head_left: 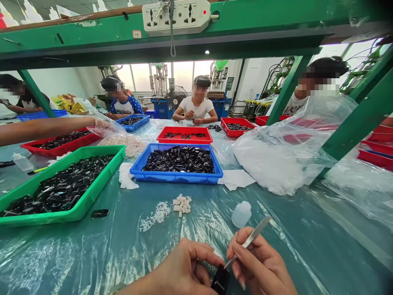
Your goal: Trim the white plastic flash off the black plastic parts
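Observation:
At the bottom centre, my left hand [190,268] is closed on a small black part [220,280]. My right hand [258,260] grips metal tweezers [256,232], their tip touching the top end of the black part. Just beyond my right hand lies a small translucent bottle [241,214]. Farther forward sit a pile of small white pieces [156,216] and a pile of cream-coloured blocks [182,205]. A blue tray [176,177] full of black parts stands behind them. On the left is a green tray [89,200], also full, with a loose black part [100,213] beside it.
Red trays [184,140] stand farther back. A large plastic bag [270,159] of white material lies on the right by a green slanted post [359,119]. A green beam [76,39] with a power strip [176,17] crosses overhead. Another person's arm [46,129] reaches in from the left.

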### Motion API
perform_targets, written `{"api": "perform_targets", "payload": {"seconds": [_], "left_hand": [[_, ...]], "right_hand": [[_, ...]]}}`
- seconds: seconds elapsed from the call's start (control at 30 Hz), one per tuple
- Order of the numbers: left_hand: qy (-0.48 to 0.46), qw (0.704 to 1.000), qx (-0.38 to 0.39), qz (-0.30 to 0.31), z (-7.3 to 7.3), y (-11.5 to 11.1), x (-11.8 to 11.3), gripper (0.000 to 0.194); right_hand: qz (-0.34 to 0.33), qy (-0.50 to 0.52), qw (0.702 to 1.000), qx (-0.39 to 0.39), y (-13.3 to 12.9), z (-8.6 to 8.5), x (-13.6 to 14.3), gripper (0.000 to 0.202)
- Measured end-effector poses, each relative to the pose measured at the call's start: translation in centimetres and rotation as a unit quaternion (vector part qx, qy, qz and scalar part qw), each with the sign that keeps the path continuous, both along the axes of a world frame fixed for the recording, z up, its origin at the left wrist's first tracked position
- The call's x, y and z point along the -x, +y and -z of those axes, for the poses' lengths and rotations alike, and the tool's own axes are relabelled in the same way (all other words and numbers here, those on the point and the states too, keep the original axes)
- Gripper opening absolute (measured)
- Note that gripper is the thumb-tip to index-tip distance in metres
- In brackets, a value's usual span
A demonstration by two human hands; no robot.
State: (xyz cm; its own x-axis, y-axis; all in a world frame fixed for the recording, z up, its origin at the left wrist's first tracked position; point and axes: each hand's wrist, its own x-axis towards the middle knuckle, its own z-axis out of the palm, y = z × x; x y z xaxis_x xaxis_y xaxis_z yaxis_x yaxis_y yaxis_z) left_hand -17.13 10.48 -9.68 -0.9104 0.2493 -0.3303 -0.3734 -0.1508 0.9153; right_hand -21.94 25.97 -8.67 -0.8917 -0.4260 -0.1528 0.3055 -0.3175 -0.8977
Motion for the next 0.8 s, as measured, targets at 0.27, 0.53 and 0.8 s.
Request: {"api": "perform_targets", "payload": {"seconds": [0.27,0.53,0.8], "left_hand": [[0.01,1.0,0.011,-0.006,0.1,0.3,-0.1,0.049],[0.019,0.999,0.037,0.006,-0.6,0.3,0.0,0.044],[0.047,0.999,-0.004,0.02,-1.2,0.3,-0.1,0.032]], "right_hand": [[-0.08,0.013,0.997,-0.008,0.5,0.9,0.8,0.035],[-0.091,0.006,0.996,-0.012,0.8,1.1,0.8,0.036],[-0.087,-0.024,0.996,-0.007,0.3,0.7,0.7,0.036]]}}
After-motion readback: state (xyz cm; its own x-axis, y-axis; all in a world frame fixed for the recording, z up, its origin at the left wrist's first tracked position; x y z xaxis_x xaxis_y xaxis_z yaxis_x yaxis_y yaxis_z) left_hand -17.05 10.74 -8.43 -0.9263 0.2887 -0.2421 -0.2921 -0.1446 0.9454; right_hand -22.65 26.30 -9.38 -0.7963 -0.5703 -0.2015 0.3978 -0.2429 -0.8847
